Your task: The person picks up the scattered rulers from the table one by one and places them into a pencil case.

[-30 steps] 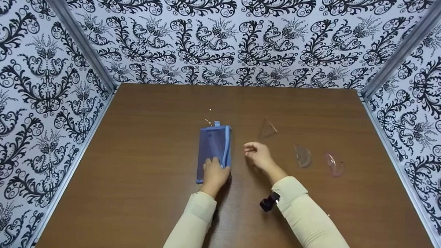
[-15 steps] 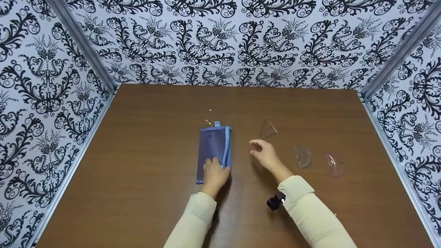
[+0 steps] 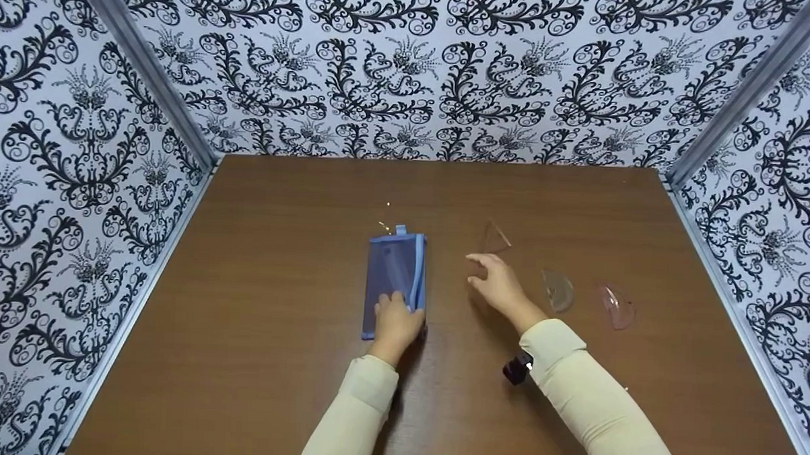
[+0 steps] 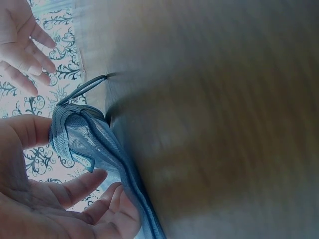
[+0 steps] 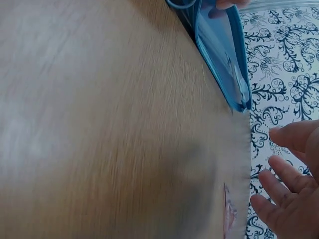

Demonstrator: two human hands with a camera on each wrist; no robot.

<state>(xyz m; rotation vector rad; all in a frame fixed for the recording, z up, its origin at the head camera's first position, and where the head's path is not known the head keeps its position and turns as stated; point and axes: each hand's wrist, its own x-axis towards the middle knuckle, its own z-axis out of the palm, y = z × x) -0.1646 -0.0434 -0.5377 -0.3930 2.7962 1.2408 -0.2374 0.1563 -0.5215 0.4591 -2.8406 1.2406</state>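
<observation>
A blue mesh zip pouch [image 3: 389, 264] lies on the brown table, its zipped edge on the right. My left hand [image 3: 396, 325] grips its near end; in the left wrist view the thumb and fingers curl round the gathered mesh [image 4: 82, 132]. The pouch mouth [image 5: 224, 55] gapes in the right wrist view. To the right of the pouch, my right hand [image 3: 501, 285] hovers over the table with fingers spread and nothing in them. Just beyond its fingertips lies a clear triangular set square [image 3: 502, 235]. A clear protractor [image 3: 556, 291] lies to its right.
A pinkish protractor [image 3: 618, 308] lies farther right on the table [image 3: 275, 283]. A small shiny charm [image 3: 384, 225] shows at the pouch's far end. A black wrist camera [image 3: 516, 369] hangs under the right sleeve. Patterned walls [image 3: 410, 73] enclose the back and sides.
My right hand has moved right, away from the pouch and closer to the set square, its fingers parting. The left hand stays in place on the pouch.
</observation>
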